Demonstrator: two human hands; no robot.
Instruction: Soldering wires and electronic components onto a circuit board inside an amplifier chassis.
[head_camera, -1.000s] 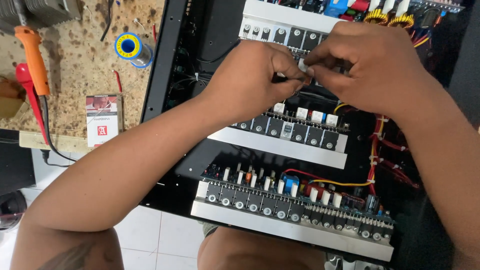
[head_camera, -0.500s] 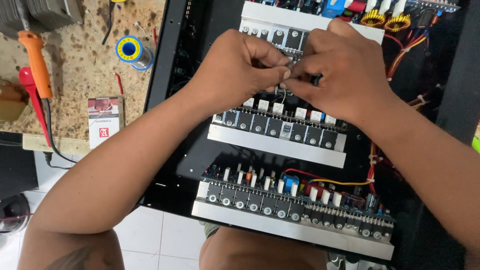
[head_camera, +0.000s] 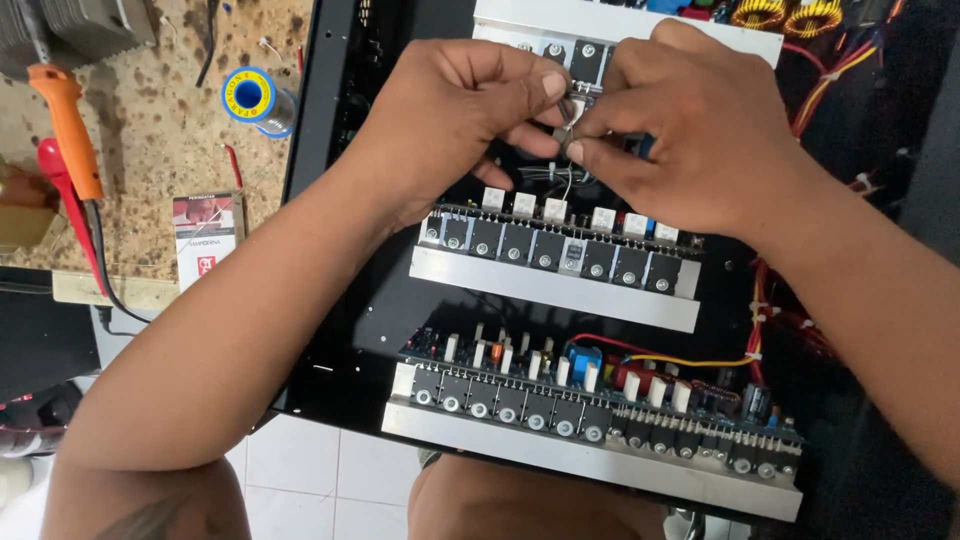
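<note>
My left hand (head_camera: 455, 115) and my right hand (head_camera: 680, 130) meet over the open black amplifier chassis (head_camera: 330, 130). Both pinch a small grey component with thin wire leads (head_camera: 570, 125) between thumbs and fingertips, above the middle circuit board. That middle board (head_camera: 555, 255) carries a row of black transistors bolted to an aluminium bar. A nearer board (head_camera: 590, 410) has another transistor row, white resistors and a blue part. The component's body is mostly hidden by my fingers.
A spool of solder (head_camera: 250, 97) lies on the stained workbench (head_camera: 150, 160) at left. An orange-handled soldering iron (head_camera: 70, 120), a red tool (head_camera: 55, 165) and a small printed box (head_camera: 205, 235) lie there too. Red and yellow wires (head_camera: 700, 358) run along the chassis right side. White floor tiles (head_camera: 300, 470) show below.
Both hands have shifted slightly up and to the left together, staying pinched on the small component. My right hand's fingers have regripped closer to my left thumb.
</note>
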